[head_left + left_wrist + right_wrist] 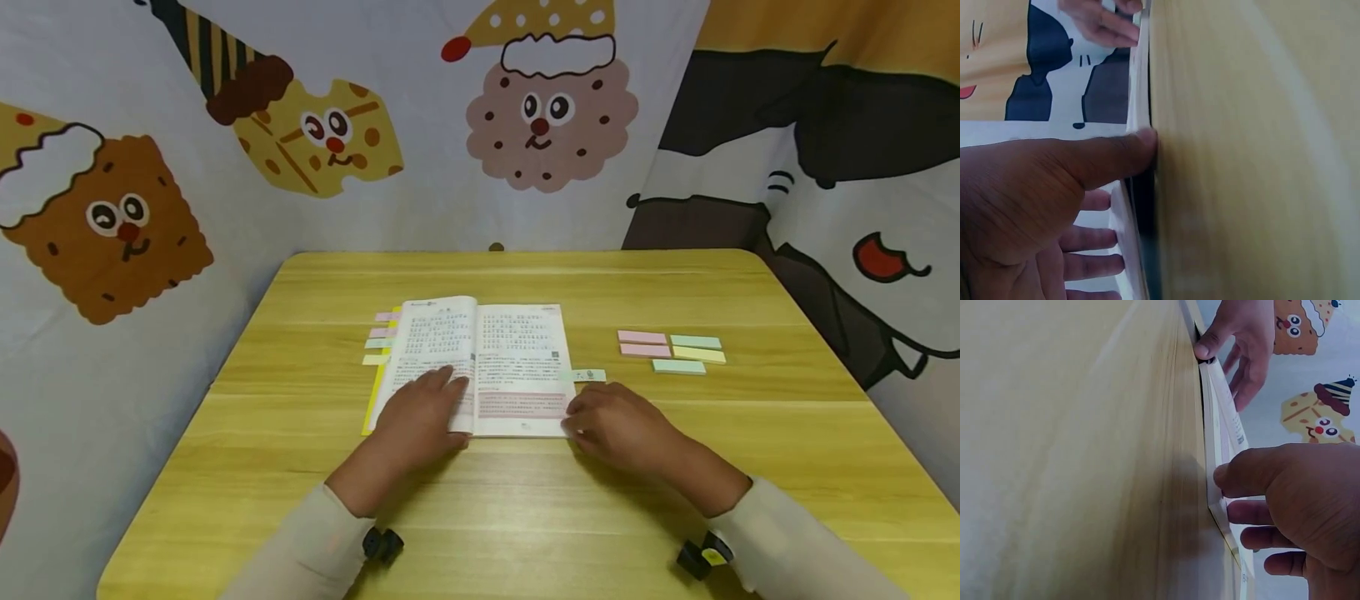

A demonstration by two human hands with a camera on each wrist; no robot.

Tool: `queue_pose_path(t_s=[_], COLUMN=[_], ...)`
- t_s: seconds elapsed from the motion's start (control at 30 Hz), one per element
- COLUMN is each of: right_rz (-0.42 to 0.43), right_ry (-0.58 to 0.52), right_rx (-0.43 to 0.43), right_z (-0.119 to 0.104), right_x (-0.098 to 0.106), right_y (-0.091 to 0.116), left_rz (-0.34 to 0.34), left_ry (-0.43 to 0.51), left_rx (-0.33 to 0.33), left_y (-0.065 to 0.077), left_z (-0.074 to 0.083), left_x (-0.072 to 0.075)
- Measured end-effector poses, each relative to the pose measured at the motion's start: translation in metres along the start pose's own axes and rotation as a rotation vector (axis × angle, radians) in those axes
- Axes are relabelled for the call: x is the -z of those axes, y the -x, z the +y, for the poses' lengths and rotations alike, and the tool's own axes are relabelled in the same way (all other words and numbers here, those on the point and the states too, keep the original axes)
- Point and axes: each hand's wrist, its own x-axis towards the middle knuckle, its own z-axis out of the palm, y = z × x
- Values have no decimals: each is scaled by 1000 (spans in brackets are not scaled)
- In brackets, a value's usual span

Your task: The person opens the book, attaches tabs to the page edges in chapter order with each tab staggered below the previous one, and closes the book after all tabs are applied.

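An open book (pixel 517 342) with printed pages and a yellow cover edge lies on the wooden table. My left hand (pixel 423 412) rests on the lower left page, its fingers fairly straight and its thumb at the bottom edge near the spine. At the lower right corner, my right hand (pixel 618 425) has bent fingers and holds the page edge between thumb and fingers; the right wrist view shows its thumb (pixel 1241 472) on that edge. A pale green tab (pixel 588 376) with dark marks sticks out of the right side, just above the right hand.
Several pink, green and yellow tabs (pixel 378 343) stick out of the book's left side. To the right, pink, green and yellow strips (pixel 678 366) lie in a loose group on the table (pixel 480 517). Behind it hangs a cartoon-printed cloth (pixel 435 208).
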Motion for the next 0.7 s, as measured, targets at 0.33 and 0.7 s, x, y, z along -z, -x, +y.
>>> queue_pose_path(t_s=[0.33, 0.7], right_rz=[-55, -104], right_ry=[-24, -3], right_rx=[20, 9], right_z=[-4, -11], right_x=[0, -1], right_y=[8, 5], left_rz=[3, 192], left_ry=[-149, -360], left_rx=[-104, -261], left_y=[9, 16], left_z=[-5, 14], left_x=[12, 39])
